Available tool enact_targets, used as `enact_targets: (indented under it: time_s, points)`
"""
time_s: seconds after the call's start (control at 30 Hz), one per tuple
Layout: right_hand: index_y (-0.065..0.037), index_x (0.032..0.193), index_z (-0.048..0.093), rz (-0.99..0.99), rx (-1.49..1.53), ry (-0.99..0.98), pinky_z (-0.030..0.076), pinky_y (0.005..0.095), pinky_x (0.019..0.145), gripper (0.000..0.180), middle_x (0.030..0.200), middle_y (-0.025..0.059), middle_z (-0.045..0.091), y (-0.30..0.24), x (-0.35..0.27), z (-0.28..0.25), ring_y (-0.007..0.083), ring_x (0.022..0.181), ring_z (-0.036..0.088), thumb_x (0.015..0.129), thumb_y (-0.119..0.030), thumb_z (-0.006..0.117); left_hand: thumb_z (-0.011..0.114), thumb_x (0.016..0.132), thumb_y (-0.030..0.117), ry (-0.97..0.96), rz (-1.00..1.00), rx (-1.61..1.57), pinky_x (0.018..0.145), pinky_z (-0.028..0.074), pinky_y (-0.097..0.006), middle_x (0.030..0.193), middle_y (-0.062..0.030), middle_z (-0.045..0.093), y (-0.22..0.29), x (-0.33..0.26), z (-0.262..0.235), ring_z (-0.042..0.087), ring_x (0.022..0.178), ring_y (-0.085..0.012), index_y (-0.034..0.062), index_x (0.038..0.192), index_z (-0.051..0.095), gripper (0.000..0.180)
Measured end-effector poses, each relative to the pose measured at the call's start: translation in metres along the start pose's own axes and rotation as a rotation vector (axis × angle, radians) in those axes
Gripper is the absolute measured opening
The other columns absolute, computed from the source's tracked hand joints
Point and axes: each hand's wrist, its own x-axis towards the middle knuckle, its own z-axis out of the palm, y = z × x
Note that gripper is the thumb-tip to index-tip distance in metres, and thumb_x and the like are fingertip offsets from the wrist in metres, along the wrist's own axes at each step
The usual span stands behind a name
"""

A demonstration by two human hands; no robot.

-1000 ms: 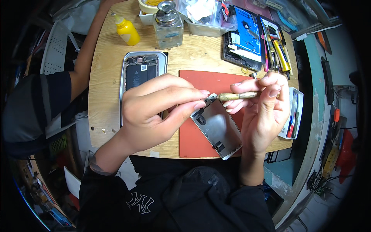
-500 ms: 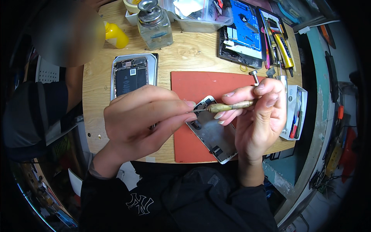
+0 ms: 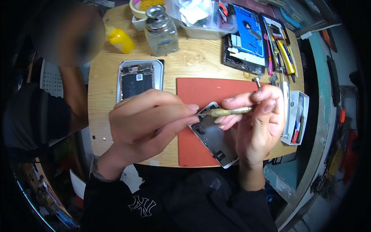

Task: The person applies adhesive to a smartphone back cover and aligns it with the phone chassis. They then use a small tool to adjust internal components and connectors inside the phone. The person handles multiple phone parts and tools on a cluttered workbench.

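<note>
Over the red mat (image 3: 189,149), my right hand (image 3: 259,123) holds a small brass-coloured screwdriver (image 3: 224,112) sideways, its slim shaft pointing left. My left hand (image 3: 148,125) is closed in a pinch at the screwdriver's tip; anything small between thumb and finger is hidden. A shiny metal rod with a round end (image 3: 256,80) sticks up behind the right fingers. Below the hands, a phone screen panel (image 3: 214,141) with a white rim lies slanted on the mat, its inner side up. Left of the mat is an opened phone body (image 3: 136,80) with its battery showing, partly behind my left hand.
At the back stand a yellow bottle (image 3: 120,40), a glass jar with a metal lid (image 3: 161,36) and a clear plastic bin (image 3: 206,31). A blue-faced opened device (image 3: 247,36), tools and a white box of pens (image 3: 297,116) line the right. Another person's arm (image 3: 75,92) is at left.
The whole view has shifted, so the table appears slightly lower and to the right. Both hands keep nearly the same hold on the screwdriver and its tip.
</note>
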Motion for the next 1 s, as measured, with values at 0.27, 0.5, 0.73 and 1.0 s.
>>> enact_targets:
  time_s: [0.27,0.5,0.73,1.0]
  points:
    - [-0.001,0.119,0.044,-0.049,-0.022,0.127,0.059,0.0272,0.055,0.031,0.092,0.0245,0.074,0.009,-0.005,-0.006,0.0211,0.06,0.07,0.118,-0.032,0.047,0.092,0.081,0.005,0.088,0.063,-0.028,0.063,0.056,-0.03,0.093,-0.0068,0.077,-0.008,-0.007,0.009,0.074,0.074,-0.0184,0.0032,0.101,0.083,0.022]
    - [-0.001,0.123,0.045,-0.048,-0.043,0.208,0.054,0.025,0.055,0.03,0.092,0.0203,0.071,0.013,-0.005,-0.008,0.0166,0.059,0.065,0.118,-0.031,0.049,0.088,0.088,0.01,0.126,0.042,-0.035,0.066,0.055,-0.032,0.093,-0.0044,0.074,-0.004,-0.009,0.013,0.073,0.077,-0.0199,0.0066,0.101,0.082,0.015]
    - [-0.002,0.123,0.047,-0.104,-0.103,0.165,0.053,0.0252,0.056,0.03,0.092,0.018,0.071,0.014,-0.003,-0.009,0.0165,0.058,0.063,0.118,-0.032,0.049,0.086,0.09,0.01,0.094,0.043,-0.048,0.067,0.055,-0.033,0.096,-0.0047,0.074,-0.009,-0.013,0.014,0.073,0.077,-0.0197,0.0045,0.103,0.081,0.015]
    - [-0.003,0.125,0.05,-0.138,-0.083,0.146,0.052,0.0235,0.06,0.03,0.092,0.0128,0.068,0.013,-0.004,-0.005,0.0118,0.068,0.061,0.119,-0.032,0.048,0.086,0.089,0.01,0.096,0.068,-0.006,0.066,0.057,-0.034,0.097,-0.0047,0.075,-0.01,-0.013,0.016,0.074,0.078,-0.0209,0.0052,0.1,0.081,0.014]
